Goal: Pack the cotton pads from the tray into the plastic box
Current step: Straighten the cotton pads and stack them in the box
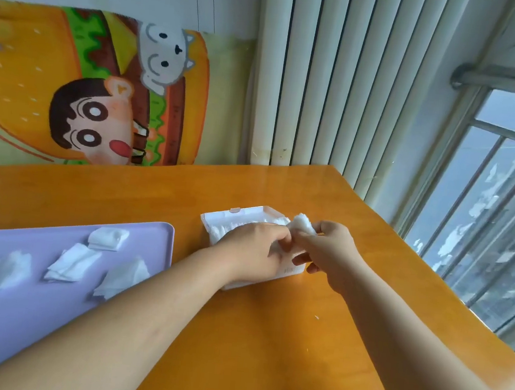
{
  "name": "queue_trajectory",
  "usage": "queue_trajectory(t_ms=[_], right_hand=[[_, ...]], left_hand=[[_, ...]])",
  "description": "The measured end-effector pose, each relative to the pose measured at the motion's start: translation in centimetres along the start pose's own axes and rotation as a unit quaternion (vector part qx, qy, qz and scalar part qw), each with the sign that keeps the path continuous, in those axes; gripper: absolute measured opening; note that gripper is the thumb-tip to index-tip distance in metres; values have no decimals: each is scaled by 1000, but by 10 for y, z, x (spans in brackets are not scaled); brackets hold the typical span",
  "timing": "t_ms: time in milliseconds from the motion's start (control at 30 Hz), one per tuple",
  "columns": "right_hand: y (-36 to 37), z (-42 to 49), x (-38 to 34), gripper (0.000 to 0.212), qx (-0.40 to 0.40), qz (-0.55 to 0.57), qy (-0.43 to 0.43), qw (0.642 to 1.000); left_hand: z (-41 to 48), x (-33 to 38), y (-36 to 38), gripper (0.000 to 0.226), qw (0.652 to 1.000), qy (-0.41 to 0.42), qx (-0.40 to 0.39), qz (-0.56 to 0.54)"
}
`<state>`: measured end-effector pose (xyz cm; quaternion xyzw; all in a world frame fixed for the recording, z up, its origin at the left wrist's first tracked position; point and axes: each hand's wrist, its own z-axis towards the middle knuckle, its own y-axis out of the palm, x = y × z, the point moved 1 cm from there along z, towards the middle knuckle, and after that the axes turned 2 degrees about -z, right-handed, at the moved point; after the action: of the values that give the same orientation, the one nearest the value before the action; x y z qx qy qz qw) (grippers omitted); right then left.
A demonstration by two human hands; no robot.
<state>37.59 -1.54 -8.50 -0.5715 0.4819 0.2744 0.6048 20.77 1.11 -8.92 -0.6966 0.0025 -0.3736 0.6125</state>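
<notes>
A lilac tray (157, 232) lies at the left of the orange table and carries several white cotton pads (72, 262). To its right stands the white plastic box (241, 213), its top open and white pads showing inside. My left hand (250, 251) reaches over the box with curled fingers, covering much of it; whether it grips a pad is hidden. My right hand (326, 249) hovers over the box's right end and pinches a bunch of cotton pads (304, 225), which my left fingertips meet.
The wooden table (282, 340) ends close on the right, by a window with bars (484, 234). A radiator (341, 76) and a cartoon-printed cloth (86, 88) stand behind the table's far edge.
</notes>
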Motion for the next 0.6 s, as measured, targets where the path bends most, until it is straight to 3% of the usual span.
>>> queue_trajectory(t_ms=[200, 400, 533, 600], right_hand=[[0, 7, 7, 20, 9, -46, -11, 999], [3, 10, 1, 25, 47, -148, -46, 987], [6, 11, -11, 3, 67, -292, -56, 952], [12, 13, -17, 4, 47, -376, -52, 924]], left_hand=[[5, -14, -8, 39, 997, 34, -40, 64], [6, -21, -6, 28, 994, 48, -40, 89], [4, -21, -6, 27, 995, 51, -34, 81], [2, -22, -6, 24, 996, 45, -36, 62]])
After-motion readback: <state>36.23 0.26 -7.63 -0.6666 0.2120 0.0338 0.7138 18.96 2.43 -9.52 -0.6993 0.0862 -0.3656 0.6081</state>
